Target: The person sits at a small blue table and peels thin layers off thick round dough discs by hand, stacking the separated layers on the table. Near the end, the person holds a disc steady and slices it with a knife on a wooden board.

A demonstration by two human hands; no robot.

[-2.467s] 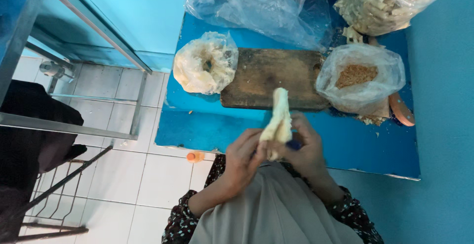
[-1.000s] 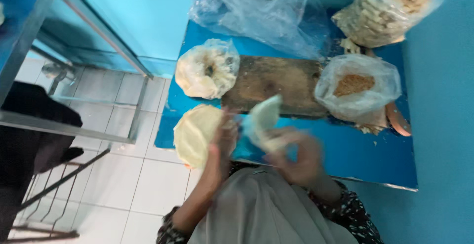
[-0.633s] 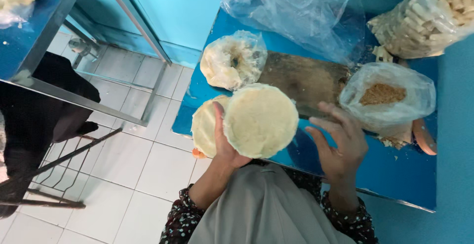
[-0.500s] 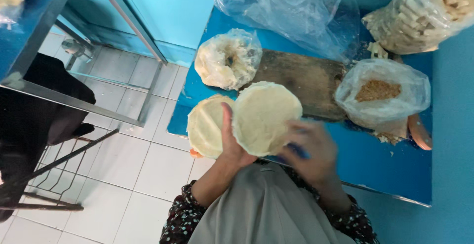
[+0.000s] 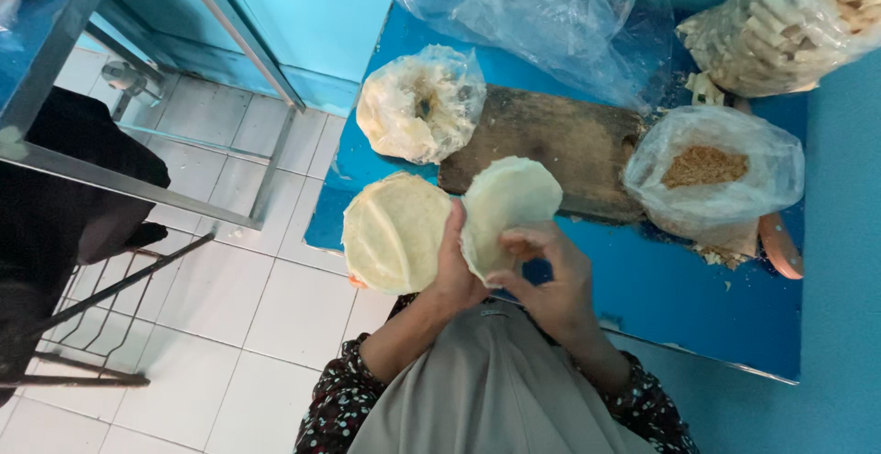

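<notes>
Head view: left hand (image 5: 456,270) and right hand (image 5: 549,275) both grip one round pale wrapper sheet (image 5: 507,211), held above the blue desk (image 5: 697,298) edge. A second wrapper (image 5: 395,231) lies just left, touching the left hand. Wooden board (image 5: 551,146) and crumb bag (image 5: 711,179) sit behind.

Both forearms extend forward from the torso and converge at mid-frame, sleeves with a dotted pattern covering them up to just above the wrists. The left hand (image 5: 456,266) is raised with the palm turned toward the right, fingers extended upward and held close together. The right hand (image 5: 548,275) sits just beside it, fingers curled inward, thumb and forefinger pinched together at the fingertips. The two hands nearly touch.
</notes>
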